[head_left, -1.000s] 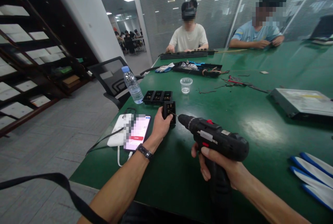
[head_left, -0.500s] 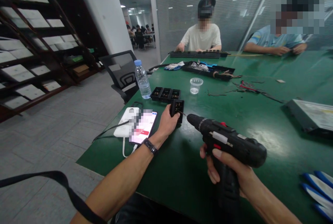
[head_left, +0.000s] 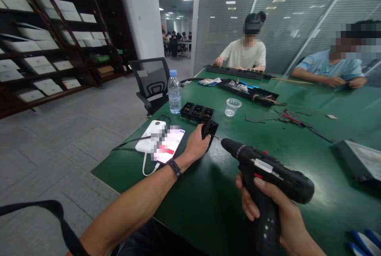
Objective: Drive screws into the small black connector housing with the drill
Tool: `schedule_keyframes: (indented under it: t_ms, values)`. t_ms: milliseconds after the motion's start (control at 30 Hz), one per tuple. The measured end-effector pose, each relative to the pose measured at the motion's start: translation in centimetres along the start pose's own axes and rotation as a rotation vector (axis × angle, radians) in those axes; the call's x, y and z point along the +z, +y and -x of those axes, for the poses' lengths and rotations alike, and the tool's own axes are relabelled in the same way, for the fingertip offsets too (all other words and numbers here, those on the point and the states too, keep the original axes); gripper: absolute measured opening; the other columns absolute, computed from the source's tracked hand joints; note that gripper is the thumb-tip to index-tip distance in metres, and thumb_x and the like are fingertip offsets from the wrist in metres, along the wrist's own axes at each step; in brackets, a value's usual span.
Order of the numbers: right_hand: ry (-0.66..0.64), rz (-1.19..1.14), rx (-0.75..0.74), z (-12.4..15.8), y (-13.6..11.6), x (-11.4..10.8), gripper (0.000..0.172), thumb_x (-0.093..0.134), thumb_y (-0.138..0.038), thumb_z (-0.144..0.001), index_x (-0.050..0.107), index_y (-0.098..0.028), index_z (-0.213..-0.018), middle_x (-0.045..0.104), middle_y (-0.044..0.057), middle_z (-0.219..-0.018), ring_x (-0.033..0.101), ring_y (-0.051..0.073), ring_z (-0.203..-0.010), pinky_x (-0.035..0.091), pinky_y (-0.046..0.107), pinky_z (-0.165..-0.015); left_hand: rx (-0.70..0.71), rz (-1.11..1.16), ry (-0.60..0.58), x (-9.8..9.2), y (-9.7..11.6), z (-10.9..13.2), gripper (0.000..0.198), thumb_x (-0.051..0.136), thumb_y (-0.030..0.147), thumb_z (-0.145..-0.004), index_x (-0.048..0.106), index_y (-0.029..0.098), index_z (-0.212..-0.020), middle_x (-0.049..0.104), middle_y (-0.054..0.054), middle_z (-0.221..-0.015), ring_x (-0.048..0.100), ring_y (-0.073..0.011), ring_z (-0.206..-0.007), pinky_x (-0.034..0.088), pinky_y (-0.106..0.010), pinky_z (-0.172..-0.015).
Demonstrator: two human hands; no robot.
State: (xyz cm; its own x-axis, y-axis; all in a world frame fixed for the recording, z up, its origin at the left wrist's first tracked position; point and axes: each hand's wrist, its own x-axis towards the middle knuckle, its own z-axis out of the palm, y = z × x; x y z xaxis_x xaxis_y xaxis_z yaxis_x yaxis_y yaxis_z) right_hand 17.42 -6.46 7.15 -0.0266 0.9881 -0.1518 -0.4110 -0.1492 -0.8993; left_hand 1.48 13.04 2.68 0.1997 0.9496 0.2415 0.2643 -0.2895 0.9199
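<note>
My right hand [head_left: 268,204] is wrapped round the grip of a black cordless drill [head_left: 268,168], its long bit pointing left. The bit's tip reaches a small black plastic box [head_left: 212,129]; whether it touches a screw there I cannot tell. Closed on that box from the left is my left hand [head_left: 197,143], tilting it above the green table. Just behind it lies a row of black box-like units [head_left: 197,111] with brassy bits inside. Near my left forearm are a lit phone [head_left: 170,147] and a white power bank [head_left: 150,137], joined by a cable.
A water bottle [head_left: 174,93] and a clear plastic cup [head_left: 232,107] stand farther back on the green table [head_left: 193,204]. Loose wires [head_left: 293,118], a black tray [head_left: 250,92] and a grey case [head_left: 360,160] lie beyond. Two people sit across; blue-white gloves [head_left: 364,243] lie lower right.
The camera view has shifted, so the scene sits farther right and lower. The box in my left hand has turned and tilts more, with the drill bit still at it.
</note>
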Motion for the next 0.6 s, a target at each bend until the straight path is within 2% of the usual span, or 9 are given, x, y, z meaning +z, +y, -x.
schedule_keyframes:
  t_ms: [167, 367, 500, 600]
  values:
    - [-0.018, -0.077, -0.003, -0.5, 0.5, -0.7, 0.036, 0.057, -0.043, -0.096, 0.073, -0.012, -0.093, 0.055, 0.003, -0.052, 0.047, 0.013, -0.043, 0.041, 0.027, -0.046, 0.015, -0.016, 0.028, 0.2, -0.5, 0.0, 0.052, 0.066, 0.024, -0.085, 0.055, 0.022, -0.135, 0.067, -0.014, -0.128, 0.064, -0.0292, -0.117, 0.044, -0.045, -0.107]
    - [0.003, -0.12, 0.021, -1.2, 0.6, -1.2, 0.039, 0.058, -0.047, -0.093, 0.072, -0.01, -0.089, 0.053, 0.001, -0.049, 0.047, 0.013, -0.043, 0.041, 0.026, -0.046, 0.083, -0.079, 0.015, 0.2, -1.1, -0.3, 0.049, 0.066, 0.017, -0.081, 0.06, 0.02, -0.129, 0.066, -0.014, -0.129, 0.063, -0.0275, -0.119, 0.043, -0.044, -0.11]
    - [0.003, -0.152, 0.038, -1.4, 0.3, -1.2, 0.04, 0.059, -0.047, -0.091, 0.071, -0.009, -0.088, 0.053, 0.0, -0.048, 0.047, 0.012, -0.042, 0.042, 0.025, -0.047, 0.086, -0.145, -0.015, -0.3, -0.7, -0.4, 0.052, 0.066, 0.019, -0.081, 0.058, 0.018, -0.132, 0.065, -0.015, -0.129, 0.062, -0.0275, -0.118, 0.044, -0.044, -0.109]
    - [-0.003, -0.162, 0.04, -1.4, 0.2, -1.2, 0.039, 0.06, -0.047, -0.09, 0.071, -0.009, -0.089, 0.055, 0.0, -0.049, 0.049, 0.013, -0.043, 0.044, 0.025, -0.048, 0.095, -0.222, 0.013, -0.9, 0.3, 0.1, 0.051, 0.068, 0.024, -0.081, 0.059, 0.017, -0.131, 0.065, -0.015, -0.125, 0.062, -0.0293, -0.116, 0.044, -0.046, -0.108]
